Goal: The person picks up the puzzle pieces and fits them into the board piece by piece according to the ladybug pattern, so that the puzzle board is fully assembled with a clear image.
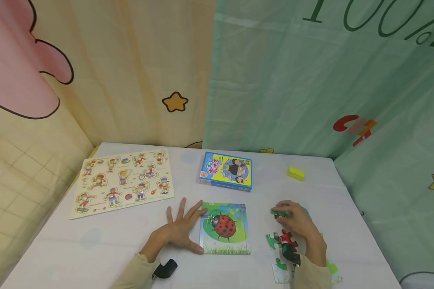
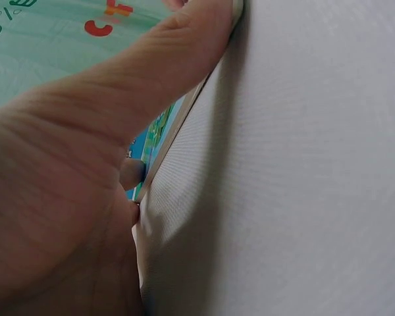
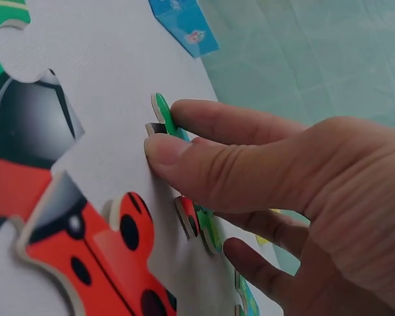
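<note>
A square ladybug puzzle board (image 1: 241,235) lies flat on the table. Along its left side rests my left hand (image 1: 181,229), fingers spread, with thumb and fingertips touching the edge. In the left wrist view the thumb (image 2: 178,52) covers most of the board's side. To the right, my right hand (image 1: 301,220) pinches a green jigsaw piece (image 3: 162,113) between thumb and index finger, tilted up on its edge. Below that hand lie loose jigsaw pieces, among them a red spotted one (image 3: 102,263) and a green one (image 1: 272,242). The hand and sleeve hide some of them.
Behind the board lies a blue and yellow box (image 1: 226,171). A wooden board with cartoon figures (image 1: 121,180) is at the back left, and a yellow block (image 1: 295,173) at the back right. Patterned curtains (image 1: 260,80) stand behind the white table (image 1: 130,237).
</note>
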`<state>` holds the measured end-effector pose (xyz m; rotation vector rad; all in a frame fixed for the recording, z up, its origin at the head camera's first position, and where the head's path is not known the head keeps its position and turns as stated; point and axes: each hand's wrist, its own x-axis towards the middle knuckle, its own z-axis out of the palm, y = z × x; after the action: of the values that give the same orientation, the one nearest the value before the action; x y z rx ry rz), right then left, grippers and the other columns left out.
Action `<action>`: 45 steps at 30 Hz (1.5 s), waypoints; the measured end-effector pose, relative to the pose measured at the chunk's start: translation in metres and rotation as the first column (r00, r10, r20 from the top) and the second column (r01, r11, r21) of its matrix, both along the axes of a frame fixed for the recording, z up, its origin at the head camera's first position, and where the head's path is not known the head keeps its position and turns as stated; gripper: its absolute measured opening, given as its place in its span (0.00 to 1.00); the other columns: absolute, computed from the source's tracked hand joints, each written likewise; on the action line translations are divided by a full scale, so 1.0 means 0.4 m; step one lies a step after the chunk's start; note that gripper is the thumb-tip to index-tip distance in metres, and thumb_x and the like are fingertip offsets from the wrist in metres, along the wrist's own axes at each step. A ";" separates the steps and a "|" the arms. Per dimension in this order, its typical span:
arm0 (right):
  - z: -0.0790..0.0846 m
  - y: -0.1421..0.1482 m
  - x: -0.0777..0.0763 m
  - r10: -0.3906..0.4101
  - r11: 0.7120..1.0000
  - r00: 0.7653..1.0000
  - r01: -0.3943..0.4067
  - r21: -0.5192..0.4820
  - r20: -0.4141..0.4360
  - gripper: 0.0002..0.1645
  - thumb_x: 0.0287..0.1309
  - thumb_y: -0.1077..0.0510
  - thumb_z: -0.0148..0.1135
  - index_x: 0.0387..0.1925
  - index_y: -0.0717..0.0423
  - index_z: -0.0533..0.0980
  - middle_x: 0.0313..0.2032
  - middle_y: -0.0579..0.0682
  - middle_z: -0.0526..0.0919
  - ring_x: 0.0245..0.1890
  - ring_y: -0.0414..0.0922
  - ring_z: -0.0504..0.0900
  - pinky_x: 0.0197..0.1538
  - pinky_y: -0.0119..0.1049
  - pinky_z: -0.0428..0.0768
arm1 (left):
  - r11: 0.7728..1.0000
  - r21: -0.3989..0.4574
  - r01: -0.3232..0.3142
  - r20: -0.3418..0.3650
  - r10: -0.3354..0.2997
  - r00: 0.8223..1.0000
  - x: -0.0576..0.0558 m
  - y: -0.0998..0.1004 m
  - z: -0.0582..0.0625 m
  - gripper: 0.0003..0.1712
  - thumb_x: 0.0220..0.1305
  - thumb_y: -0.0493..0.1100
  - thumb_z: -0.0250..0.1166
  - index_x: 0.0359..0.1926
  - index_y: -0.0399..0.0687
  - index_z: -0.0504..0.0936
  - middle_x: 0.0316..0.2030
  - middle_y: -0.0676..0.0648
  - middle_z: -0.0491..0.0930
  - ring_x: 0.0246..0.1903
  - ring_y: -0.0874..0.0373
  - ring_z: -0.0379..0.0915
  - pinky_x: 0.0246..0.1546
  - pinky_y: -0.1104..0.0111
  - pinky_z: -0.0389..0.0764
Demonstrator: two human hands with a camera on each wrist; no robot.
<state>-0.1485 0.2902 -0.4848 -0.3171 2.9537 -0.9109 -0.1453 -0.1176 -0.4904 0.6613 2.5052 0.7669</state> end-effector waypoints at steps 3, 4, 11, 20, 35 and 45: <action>-0.004 -0.002 -0.006 -0.022 1.000 1.000 0.022 0.019 0.013 0.15 0.57 0.63 0.70 0.47 0.56 0.86 0.51 0.58 0.81 0.57 0.62 0.76 0.60 0.62 0.71 | 1.000 0.000 -0.005 0.001 0.005 1.000 0.000 -0.001 0.000 0.68 0.39 0.66 0.81 0.78 0.59 0.54 0.80 0.50 0.36 0.74 0.31 0.12 0.59 0.27 0.17; -0.005 -0.004 -0.007 -0.025 0.999 1.000 0.025 0.022 0.011 0.15 0.57 0.63 0.70 0.47 0.56 0.86 0.50 0.58 0.82 0.56 0.61 0.77 0.60 0.62 0.71 | 1.000 -0.003 -0.006 0.000 0.006 1.000 0.000 -0.001 -0.001 0.68 0.39 0.66 0.81 0.78 0.59 0.54 0.80 0.50 0.36 0.74 0.31 0.12 0.59 0.27 0.17; -0.011 -0.026 -0.018 -0.029 0.999 0.997 0.031 0.034 -0.070 0.13 0.58 0.61 0.70 0.46 0.55 0.85 0.48 0.57 0.83 0.52 0.59 0.79 0.57 0.60 0.73 | 1.000 -0.021 -0.013 -0.009 0.013 1.000 0.000 0.004 -0.004 0.68 0.38 0.66 0.81 0.77 0.59 0.55 0.80 0.50 0.36 0.75 0.31 0.13 0.60 0.27 0.18; 0.002 -0.113 -0.041 0.056 0.998 0.992 -0.056 0.009 -0.113 0.13 0.61 0.62 0.68 0.48 0.56 0.83 0.49 0.58 0.79 0.53 0.59 0.74 0.57 0.59 0.71 | 0.999 -0.036 -0.008 -0.014 0.007 1.000 0.000 0.007 0.001 0.68 0.38 0.67 0.80 0.77 0.59 0.54 0.80 0.51 0.36 0.75 0.31 0.13 0.60 0.27 0.19; 0.013 -0.289 -0.050 0.238 0.971 0.967 -0.234 0.058 -0.095 0.15 0.62 0.59 0.68 0.51 0.52 0.84 0.49 0.49 0.79 0.51 0.48 0.72 0.54 0.50 0.74 | 0.999 -0.048 0.005 -0.018 -0.006 1.000 -0.001 0.007 0.002 0.69 0.39 0.68 0.80 0.78 0.56 0.54 0.80 0.48 0.36 0.75 0.29 0.15 0.59 0.25 0.21; 0.019 -0.374 -0.042 0.337 0.936 0.941 -0.330 0.125 -0.034 0.14 0.64 0.56 0.67 0.51 0.47 0.86 0.50 0.49 0.80 0.52 0.48 0.74 0.55 0.49 0.76 | 0.999 -0.036 -0.004 -0.023 0.003 1.000 0.007 0.006 0.021 0.67 0.39 0.67 0.80 0.77 0.57 0.56 0.80 0.48 0.39 0.75 0.28 0.18 0.60 0.25 0.23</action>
<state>-0.1653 0.1406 -0.4771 -0.8200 2.8538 -0.6916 -0.1424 -0.1151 -0.4818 0.6574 2.5353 0.7171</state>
